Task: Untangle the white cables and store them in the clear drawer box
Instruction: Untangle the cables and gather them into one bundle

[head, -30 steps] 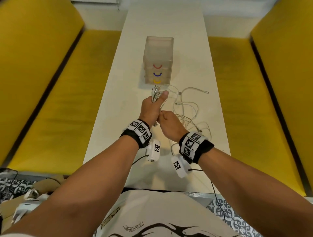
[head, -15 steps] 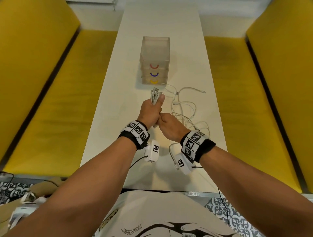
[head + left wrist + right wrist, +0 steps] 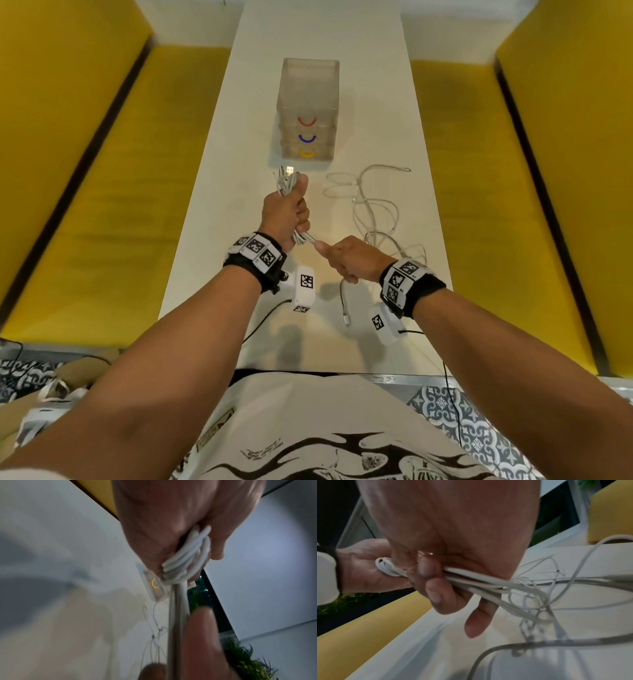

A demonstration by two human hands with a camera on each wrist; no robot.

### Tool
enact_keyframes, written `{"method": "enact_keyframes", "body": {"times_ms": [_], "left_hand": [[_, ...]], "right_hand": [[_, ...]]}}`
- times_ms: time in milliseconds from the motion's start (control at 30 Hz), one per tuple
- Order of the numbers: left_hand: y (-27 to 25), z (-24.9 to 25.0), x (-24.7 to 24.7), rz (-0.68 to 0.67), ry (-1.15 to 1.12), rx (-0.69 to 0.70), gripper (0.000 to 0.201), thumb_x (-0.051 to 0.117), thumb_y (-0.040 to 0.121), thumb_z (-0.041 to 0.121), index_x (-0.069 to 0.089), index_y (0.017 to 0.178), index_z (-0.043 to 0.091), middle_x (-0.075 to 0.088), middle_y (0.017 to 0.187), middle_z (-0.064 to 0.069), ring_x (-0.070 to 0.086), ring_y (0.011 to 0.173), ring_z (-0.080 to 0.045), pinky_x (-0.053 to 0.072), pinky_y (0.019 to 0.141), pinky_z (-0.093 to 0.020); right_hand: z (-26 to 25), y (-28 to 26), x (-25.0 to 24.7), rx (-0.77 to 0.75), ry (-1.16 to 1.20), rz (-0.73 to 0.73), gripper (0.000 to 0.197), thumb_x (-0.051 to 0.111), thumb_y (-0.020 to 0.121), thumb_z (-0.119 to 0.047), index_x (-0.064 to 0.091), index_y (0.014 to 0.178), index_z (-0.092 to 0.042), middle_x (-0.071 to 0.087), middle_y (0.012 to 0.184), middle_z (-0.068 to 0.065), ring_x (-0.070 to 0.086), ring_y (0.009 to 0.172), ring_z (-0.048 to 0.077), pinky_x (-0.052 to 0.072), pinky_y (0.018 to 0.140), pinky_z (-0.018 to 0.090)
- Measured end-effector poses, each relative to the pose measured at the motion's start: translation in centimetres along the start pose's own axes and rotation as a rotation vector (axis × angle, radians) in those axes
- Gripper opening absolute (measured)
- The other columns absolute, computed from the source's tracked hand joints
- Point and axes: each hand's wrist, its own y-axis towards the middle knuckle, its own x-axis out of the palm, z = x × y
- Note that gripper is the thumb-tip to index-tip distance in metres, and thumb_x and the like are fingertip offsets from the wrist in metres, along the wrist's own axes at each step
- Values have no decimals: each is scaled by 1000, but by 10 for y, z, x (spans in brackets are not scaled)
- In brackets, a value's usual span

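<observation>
Fingers (image 3: 303,219) of the left hand (image 3: 286,214) are curled tight round a folded bundle of white cable (image 3: 287,181), its loops and a USB plug (image 3: 290,169) sticking out past the thumb; from the left wrist view the folded strands (image 3: 187,557) sit packed between palm and fingertips. Just beside it on the near side, the right hand (image 3: 349,258) pinches the strand leaving the bundle's lower end — thumb and forefinger closed on it, the other fingers (image 3: 435,595) curled round several white lines that run through the fist. A short tail (image 3: 344,303) with a small plug hangs below the right hand, above the worktop (image 3: 212,212). Beyond and to the right of both hands, the loose white cables (image 3: 375,205) lie in tangled loops on the worktop, and some of them lead back toward the right hand. Farther off, straight ahead of the left fingers, stands the clear drawer box (image 3: 308,109), its three drawers closed, with red, blue and yellow curved handles stacked top to bottom — the bundle's plug points toward its foot but is apart from it. Yellow benches (image 3: 102,171) flank the worktop on both sides
</observation>
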Motion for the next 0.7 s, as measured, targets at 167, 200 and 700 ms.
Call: {"method": "enact_keyframes", "body": {"times_ms": [167,200,700], "left_hand": [[5,12,-10,7,-37,39,40,68,95,39,43,69,22,28,50,7,25,41,-7,24,37,-20],[5,13,-12,18,-53,44,38,67,96,39,44,70,22,29,50,7,26,41,-7,24,37,-20],[9,17,-22,146,506,263,50,82,80,46,43,62,21,35,52,6,29,46,-13,30,48,-27]], "right_hand": [[10,2,-9,49,56,6,60,62,86,-64,38,55,-19,37,51,4,36,43,20,44,55,32],[9,2,-11,45,50,9,58,62,88,-63,38,56,-19,37,51,4,37,42,19,46,54,30],[-23,-1,-49,-94,135,156,28,48,96,-19,58,71,-10,32,53,4,22,44,14,15,45,25]]}}
